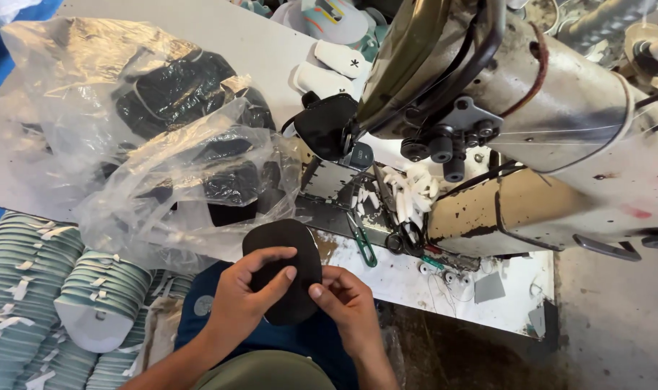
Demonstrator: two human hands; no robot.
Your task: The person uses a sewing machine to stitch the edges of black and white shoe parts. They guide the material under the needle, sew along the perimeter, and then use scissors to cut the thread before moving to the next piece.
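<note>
Both hands, left hand [246, 289] and right hand [343, 300], pinch a flat black oval insole [286, 249] at the desk [257, 43] edge, hemmed between crinkled clear plastic bag [148, 144] and worn metal sewing machine [531, 108].

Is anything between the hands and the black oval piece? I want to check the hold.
Nothing visible. The left hand and right hand both touch the black piece directly, fingers on its face and edge.
</note>
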